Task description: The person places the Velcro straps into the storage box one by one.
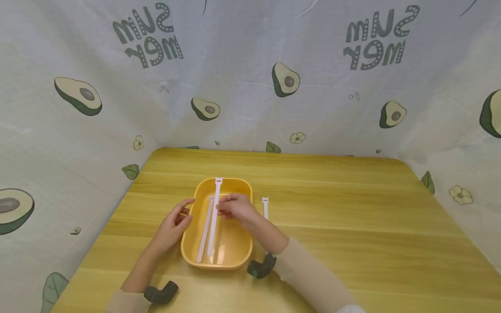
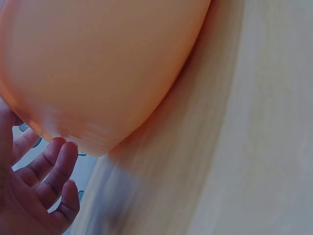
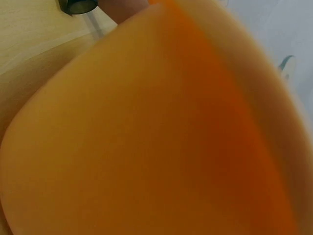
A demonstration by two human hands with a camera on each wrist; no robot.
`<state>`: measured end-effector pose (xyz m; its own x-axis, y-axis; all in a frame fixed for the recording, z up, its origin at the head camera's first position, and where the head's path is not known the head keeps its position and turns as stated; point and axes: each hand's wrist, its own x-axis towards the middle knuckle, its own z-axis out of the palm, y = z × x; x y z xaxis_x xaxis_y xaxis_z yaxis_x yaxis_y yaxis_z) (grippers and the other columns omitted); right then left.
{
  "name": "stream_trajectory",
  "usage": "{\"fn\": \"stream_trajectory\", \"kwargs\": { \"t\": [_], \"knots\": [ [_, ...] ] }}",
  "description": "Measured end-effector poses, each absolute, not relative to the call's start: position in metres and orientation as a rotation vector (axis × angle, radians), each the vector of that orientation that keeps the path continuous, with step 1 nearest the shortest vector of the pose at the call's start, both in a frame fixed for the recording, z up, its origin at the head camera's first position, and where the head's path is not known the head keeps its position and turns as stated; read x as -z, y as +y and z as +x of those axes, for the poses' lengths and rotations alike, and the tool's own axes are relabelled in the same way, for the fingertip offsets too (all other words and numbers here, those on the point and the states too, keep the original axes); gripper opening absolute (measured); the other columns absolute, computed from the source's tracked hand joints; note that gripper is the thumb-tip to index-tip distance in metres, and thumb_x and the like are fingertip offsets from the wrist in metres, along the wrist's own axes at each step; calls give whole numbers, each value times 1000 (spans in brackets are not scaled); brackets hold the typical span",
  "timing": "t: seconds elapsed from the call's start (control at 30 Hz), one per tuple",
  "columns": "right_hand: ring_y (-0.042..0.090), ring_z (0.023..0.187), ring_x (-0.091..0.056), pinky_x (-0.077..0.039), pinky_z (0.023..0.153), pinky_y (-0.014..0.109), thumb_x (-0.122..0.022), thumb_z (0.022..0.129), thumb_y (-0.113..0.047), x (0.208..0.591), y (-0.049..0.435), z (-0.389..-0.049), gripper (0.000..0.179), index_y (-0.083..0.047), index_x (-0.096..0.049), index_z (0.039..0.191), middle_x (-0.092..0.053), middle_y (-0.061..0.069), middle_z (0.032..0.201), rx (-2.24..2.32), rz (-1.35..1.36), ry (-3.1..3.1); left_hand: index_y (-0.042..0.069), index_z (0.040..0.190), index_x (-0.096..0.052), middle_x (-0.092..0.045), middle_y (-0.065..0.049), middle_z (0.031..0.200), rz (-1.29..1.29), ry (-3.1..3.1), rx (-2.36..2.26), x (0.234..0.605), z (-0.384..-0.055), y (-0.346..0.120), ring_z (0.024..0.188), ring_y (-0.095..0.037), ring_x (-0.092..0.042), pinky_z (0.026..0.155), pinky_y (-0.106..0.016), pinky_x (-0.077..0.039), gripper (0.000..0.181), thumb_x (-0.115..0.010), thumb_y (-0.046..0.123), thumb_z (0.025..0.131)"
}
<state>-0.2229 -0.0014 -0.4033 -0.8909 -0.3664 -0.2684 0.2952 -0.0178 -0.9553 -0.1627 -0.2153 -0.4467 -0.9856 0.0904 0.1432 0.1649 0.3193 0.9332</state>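
A yellow-orange plastic tray [image 1: 235, 243] with rounded corners sits left of centre on the table. Over it, my right hand [image 1: 238, 208] pinches a long white cable strap [image 1: 213, 227] between thumb and fingers, near the strap's middle. The strap's slotted head overlaps the tray's far rim in the head view. Just left of it, a second white strap [image 1: 205, 233] lies inside the tray. My left hand [image 1: 172, 226] is at the tray's left side, its loosely bent fingers [image 2: 59, 169] right at the outer wall. In the right wrist view, the tray wall [image 3: 112, 137] hides the right hand.
Right of the tray, another white strap [image 1: 265, 208] lies on the wooden table [image 1: 352, 226], partly covered by the right forearm. Dark wrist cameras stick out from both wrists. A white curtain [image 1: 242, 52] with avocado prints hangs behind and along both sides.
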Motion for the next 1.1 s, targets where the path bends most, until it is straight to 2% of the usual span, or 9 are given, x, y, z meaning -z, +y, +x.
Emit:
{"fn": "stream_trajectory", "kwargs": {
  "t": [0.7, 0.97, 1.1],
  "knots": [
    [9, 56, -61, -53, 56, 23, -64, 86, 8, 411, -13, -228, 10, 9, -61, 95, -63, 6, 69, 1906, 0, 1908, 8, 141, -46, -49, -16, 106, -213, -2496, 1789, 447, -164, -215, 80, -15, -50, 68, -23, -46, 43, -56, 12, 100],
    [11, 54, -61, -53, 55, 23, -65, 83, 10, 415, -15, -228, 9, 3, -60, 86, -64, 9, 71, 1865, 22, 1947, 9, 142, -46, -48, -16, 106, -216, -2501, 1797, 449, -163, -215, 80, -16, -50, 68, -23, -46, 43, -56, 14, 100],
    [12, 52, -61, -53, 53, 23, -66, 82, 10, 416, -16, -227, 12, 3, -59, 88, -65, 10, 71, 1855, 40, 1961, 8, 142, -46, -47, -16, 106, -228, -2495, 1799, 448, -163, -215, 79, -16, -49, 67, -23, -46, 43, -56, 13, 100]
  ]
}}
